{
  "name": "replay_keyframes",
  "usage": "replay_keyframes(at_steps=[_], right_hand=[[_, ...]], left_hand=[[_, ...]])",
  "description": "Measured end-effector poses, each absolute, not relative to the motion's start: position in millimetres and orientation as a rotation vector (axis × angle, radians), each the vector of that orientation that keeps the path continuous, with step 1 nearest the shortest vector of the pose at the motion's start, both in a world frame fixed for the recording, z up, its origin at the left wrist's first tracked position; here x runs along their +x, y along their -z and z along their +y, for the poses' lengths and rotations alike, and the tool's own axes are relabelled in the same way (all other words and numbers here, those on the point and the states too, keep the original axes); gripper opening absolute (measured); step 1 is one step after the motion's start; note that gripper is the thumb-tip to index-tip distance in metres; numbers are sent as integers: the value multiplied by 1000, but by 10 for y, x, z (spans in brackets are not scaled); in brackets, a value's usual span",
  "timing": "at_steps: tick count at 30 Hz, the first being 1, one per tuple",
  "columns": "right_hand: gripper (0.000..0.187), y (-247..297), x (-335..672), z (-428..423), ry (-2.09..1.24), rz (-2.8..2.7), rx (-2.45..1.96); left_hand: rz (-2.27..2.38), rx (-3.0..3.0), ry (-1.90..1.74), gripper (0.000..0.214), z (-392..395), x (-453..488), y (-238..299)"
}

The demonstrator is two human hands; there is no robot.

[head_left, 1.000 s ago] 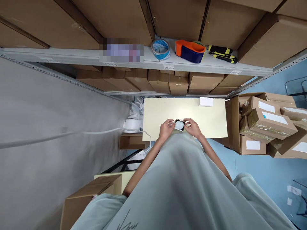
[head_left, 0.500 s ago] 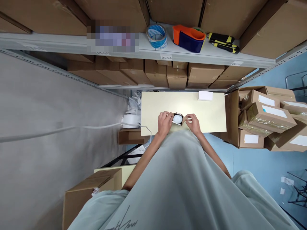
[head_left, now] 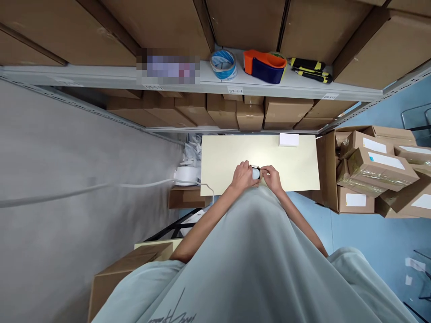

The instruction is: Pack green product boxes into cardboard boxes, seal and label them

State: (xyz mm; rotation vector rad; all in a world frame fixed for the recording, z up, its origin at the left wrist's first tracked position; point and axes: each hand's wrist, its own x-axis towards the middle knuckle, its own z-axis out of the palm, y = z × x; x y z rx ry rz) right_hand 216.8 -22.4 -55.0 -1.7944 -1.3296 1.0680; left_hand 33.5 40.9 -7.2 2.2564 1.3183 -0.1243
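Both my hands meet over the near edge of a cream table. My left hand is closed around a small dark box holding a round white item, covering most of it. My right hand pinches the box's right side with its fingers together. Only a sliver of the white item shows between the hands. A small white box lies at the table's far edge, apart from both hands.
A grey shelf above carries a blue tape roll, an orange-and-blue tape dispenser and yellow-black cutters. Cardboard boxes fill the shelves. Labelled parcels pile up at the right. A white label roll sits left of the table.
My hands have drawn closer together. My left hand now wraps over the small box, hiding most of the round white item that showed openly before.
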Motion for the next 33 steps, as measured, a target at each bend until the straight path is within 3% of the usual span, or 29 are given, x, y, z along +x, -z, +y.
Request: replay_keyframes(at_steps=[4, 13, 22, 27, 29, 33], right_hand=[[29, 548, 2118, -230, -1056, -1303, -1803], [26, 555, 2093, -217, -1025, -1260, -1811], [34, 477, 2155, -234, -1017, -1164, -1823], [55, 304, 2196, -181, -1003, -1021, -1817], [69, 150, 2215, -179, -1020, -842, -1756], [92, -217, 2238, -210, -1370, -574, -1521]], left_hand=[[1334, 2169, 173, 44, 433, 287, 86], [1455, 2228, 180, 44, 412, 535, -114], [1553, 2141, -263, 42, 338, 18, -1334], [1591, 1897, -677, 48, 351, -306, -1863], [1527, 1733, -765, 47, 411, -371, -1826], [1335, 1407, -827, 51, 506, -319, -1425]])
